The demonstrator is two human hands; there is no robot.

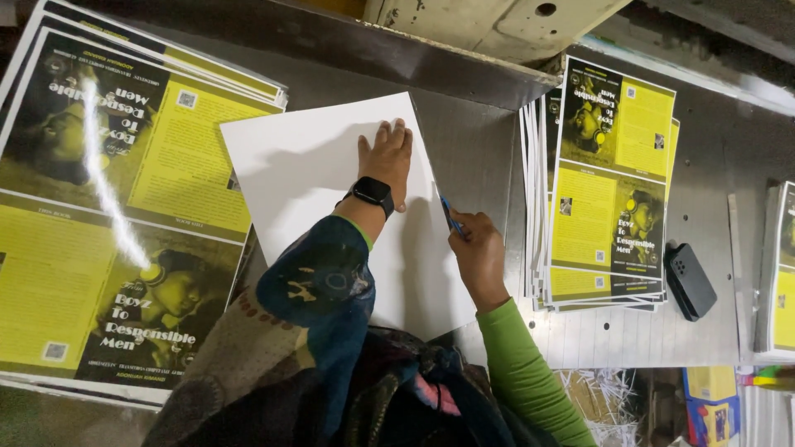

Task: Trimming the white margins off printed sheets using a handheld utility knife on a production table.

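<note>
A large blank white sheet (306,170) lies tilted on the metal table (472,141) in front of me. My left hand (386,157) presses flat on it near its upper right corner, fingers together, with a black smartwatch (373,192) on the wrist. At the sheet's right edge, my right hand (477,247) grips a thin blue tool (450,215), its tip touching that edge. What kind of tool it is, pen or blade, I cannot tell.
A big stack of yellow and black printed covers (108,207) lies at the left. A narrower stack of the same covers (609,182) sits at the right, with a black phone (690,280) beside it. Another pile (778,273) stands at the far right. Paper trimmings (600,389) lie below the table.
</note>
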